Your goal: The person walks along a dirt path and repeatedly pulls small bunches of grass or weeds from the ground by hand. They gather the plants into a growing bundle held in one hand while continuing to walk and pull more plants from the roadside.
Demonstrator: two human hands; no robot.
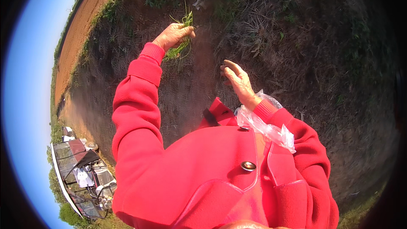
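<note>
Grass (180,51) sits toward 11 o'clock, bunched in your left hand (174,35), blades poking out both above and below the fist. Your thumb lies over the curled fingers, so they are narrowed around the bunch; gripping it by the middle probably stops such thin, loose blades from slipping out. Whether the lower tips touch the ground, you cannot tell from this angle.

Your right hand (239,83), toward 2 o'clock, holds nothing that shows: its fingers are loosely bent and parted, well apart from the grass. A clear bag (257,121) lies against that wrist and the red sleeve (292,123), toward 4 o'clock. Carrying it there seems to leave those fingers free, though how it is fastened, looped or just resting, is hidden.

Ahead, toward 1 o'clock, dry straw (258,29) covers the dark soil. A vehicle (78,154) with a roof frame stands toward 8 o'clock, and a bare brown field (82,34) toward 10, both well apart from your hands.
</note>
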